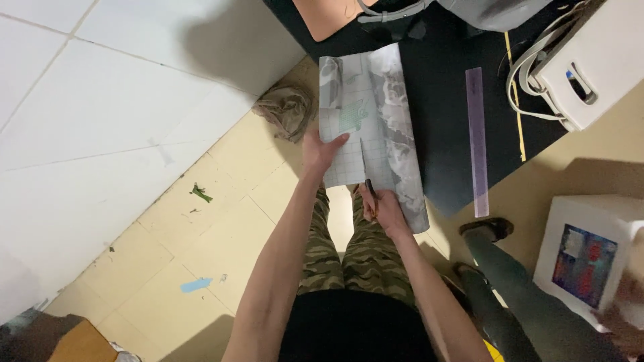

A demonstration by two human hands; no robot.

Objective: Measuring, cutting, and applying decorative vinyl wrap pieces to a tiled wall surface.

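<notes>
- Sheet: we log one gridded backing sheet with grey marbled face, curled edges, lying lengthwise off the black counter's edge, partly slit.
- Scissors: dark, at the slit's near end.

a small craft workshop: a black-topped work table with a long translucent purple plastic ruler, over worn cream floor tiles.

A purple ruler lies on the black table beside a white bag.
</notes>
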